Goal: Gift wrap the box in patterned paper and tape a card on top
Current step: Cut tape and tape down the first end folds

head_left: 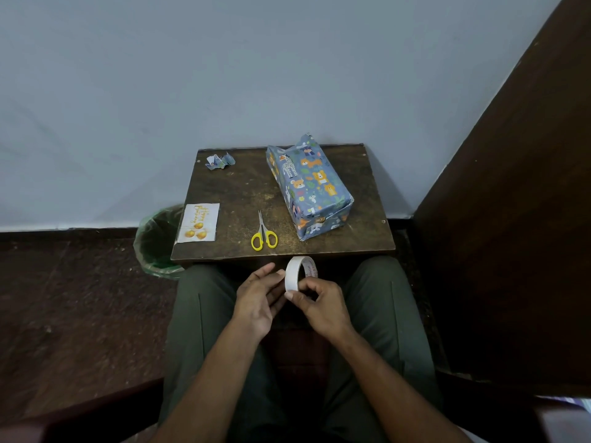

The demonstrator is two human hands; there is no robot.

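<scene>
The box [311,187], wrapped in blue paper with animal prints, lies on the right half of a small brown table [236,193]; a paper flap sticks up at its far end. A white greeting card [199,222] with gold lettering rests at the table's front left corner. Over my lap, just in front of the table, my right hand [319,303] grips a white roll of tape [296,273], thumb and fingers curled round its lower rim. My left hand [259,298] is beside it, its straight fingertips touching the roll's left face.
Yellow-handled scissors [264,235] lie near the table's front edge, between card and box. Crumpled paper scraps [220,161] sit at the back left corner. A green-lined bin [158,241] stands on the floor left of the table. A dark wooden panel [511,219] rises at the right.
</scene>
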